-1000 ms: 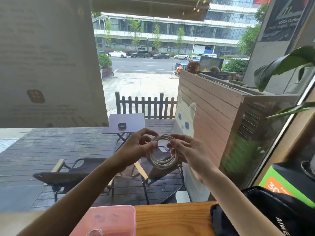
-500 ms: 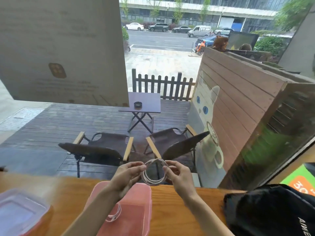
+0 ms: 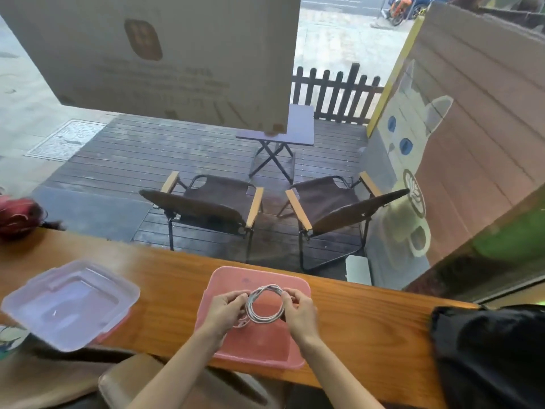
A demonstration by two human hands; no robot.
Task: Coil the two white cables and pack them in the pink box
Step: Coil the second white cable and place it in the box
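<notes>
1. Head view: we saw the pink box (image 3: 256,343) standing open on the wooden worktop (image 3: 368,314), its near edge at the worktop's front edge.
2. The left hand (image 3: 225,309) pinched the left side of a coiled white cable (image 3: 265,304), fingers curled round the loops.
3. The right hand (image 3: 299,309) gripped the right side of the same coil, fingers curled over the strands.
4. The coil was held as a round ring between both hands, above the open box, roughly over its middle; we could not tell whether it touched the box floor.
5. A second bit of white cable (image 3: 240,323) showed just under the left hand, inside the box, though blur hid its shape.
6. A clear lid (image 3: 70,302) lay flat on the worktop, well to the left of the box.
7. A black bag (image 3: 489,349) sat at the right end of the worktop.
8. A red thing (image 3: 17,216) rested at the far left edge, too blurred to tell more.
9. Through the window beyond we saw two folding chairs (image 3: 212,202) on a wet deck, a small table (image 3: 283,128) behind them, and a cat painted on a wooden wall (image 3: 410,137) to the right.
</notes>
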